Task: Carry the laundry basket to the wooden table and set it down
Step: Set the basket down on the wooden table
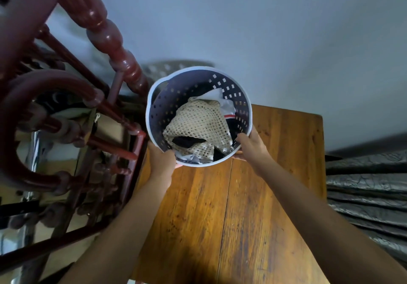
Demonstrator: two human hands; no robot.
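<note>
We hold a round, perforated laundry basket (160,107) by its near rim, our left hand (162,159) and right hand (250,145) gripping either side, thumbs hooked inside. It hangs over the far end of a wooden table (253,206) beside a pale wall (242,19). Inside lie a cream mesh cloth (198,121) and dark and white clothes. Dark red turned-wood furniture (105,37) stands to the left.
</note>
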